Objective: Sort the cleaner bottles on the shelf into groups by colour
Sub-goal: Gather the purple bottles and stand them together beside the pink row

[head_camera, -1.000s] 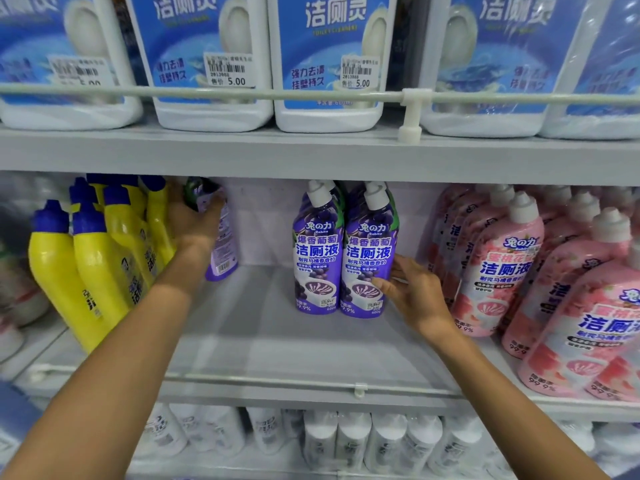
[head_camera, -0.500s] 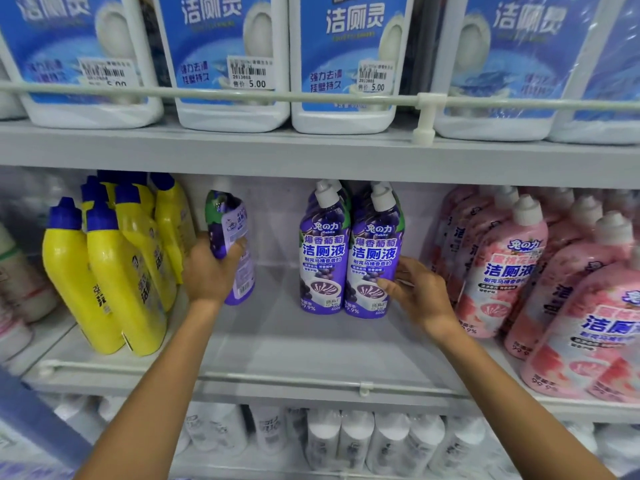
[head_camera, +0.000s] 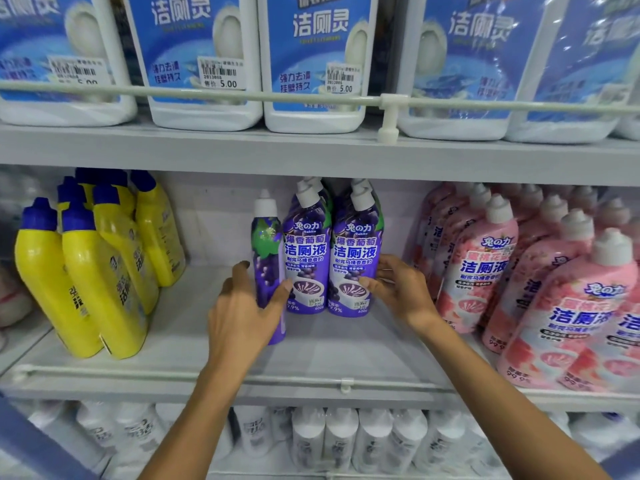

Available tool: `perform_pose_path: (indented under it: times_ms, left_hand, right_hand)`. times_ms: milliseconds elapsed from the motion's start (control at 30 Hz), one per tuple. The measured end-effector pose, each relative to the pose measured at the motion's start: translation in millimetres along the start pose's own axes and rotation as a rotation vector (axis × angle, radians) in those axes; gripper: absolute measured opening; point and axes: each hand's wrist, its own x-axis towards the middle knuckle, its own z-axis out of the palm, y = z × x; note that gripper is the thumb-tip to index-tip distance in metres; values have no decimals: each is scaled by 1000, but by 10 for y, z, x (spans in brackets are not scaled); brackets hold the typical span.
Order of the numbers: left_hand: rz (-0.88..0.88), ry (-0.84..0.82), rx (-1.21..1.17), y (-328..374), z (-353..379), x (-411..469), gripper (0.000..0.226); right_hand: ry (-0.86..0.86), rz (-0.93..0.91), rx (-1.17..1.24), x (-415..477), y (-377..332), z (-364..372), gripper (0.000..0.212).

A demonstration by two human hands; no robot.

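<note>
- On the middle shelf (head_camera: 346, 344), taken as the landmark: three colour groups of cleaner bottles stand upright on its grey board, behind a thin front rail (head_camera: 194, 375).
- Yellow bottles (head_camera: 86, 271), blue caps: cluster at the shelf's left end, leaning slightly, well apart from the purple group.
- Purple bottles (head_camera: 329, 258), white caps: two rows at the shelf's centre, labels facing out, more of the same behind them.
- Single purple bottle (head_camera: 266, 251), white cap: upright, turned side-on, just beside the left purple row and touching it or very nearly so; its lower part is hidden by the hand.
- Pink bottles (head_camera: 491, 265), white caps: dense block at the shelf's right end, several rows deep.
- Left hand (head_camera: 242, 313): wrapped round the lower part of the single purple bottle, thumb on its right, fingers spread on its left.
- Right hand (head_camera: 398, 289): fingers loosely spread against the right side of the right-hand purple bottle, thumb on its label; whether it grips cannot be told.
- Above the shelf: white jugs (head_camera: 204, 57) with blue labels and price stickers.
- Below the shelf: white bottles (head_camera: 339, 438), blurred.
</note>
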Motion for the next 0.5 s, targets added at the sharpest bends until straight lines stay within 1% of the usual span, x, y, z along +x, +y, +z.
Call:
perform_pose_path:
  times_ms: [67,100,167,200,267,333,367,433,500]
  left_hand:
    - [-24,-90,-46,44,-1,-6,83]
    - [-69,-151,-153,23,-4,24,87]
    - [-172,-276,-448,-37,-42,115,92]
    - [-178,-318,-498,-92,-59,183,96]
    - [-121,-386,-446,-185,-79,313,98]
    - [-90,-447,-493,-202,-48,359,89]
    - [-99,-447,-549,-184,-13,341,85]
    - [-123,-376,-604,-135,94,278,79]
    - [-138,-278,-562,-50,188,198,71]
  right_hand:
    - [2,2,10,7,19,2,48]
    - [4,1,11,10,29,6,48]
    - [8,1,17,14,50,16,48]
    - [10,2,22,15,60,20,48]
    - [13,0,22,16,72,30,49]
    - [13,0,22,18,75,31,49]
    - [14,4,22,18,76,33,49]
    - [22,12,16,16,79,44,49]
    - [34,22,14,2,75,56,49]
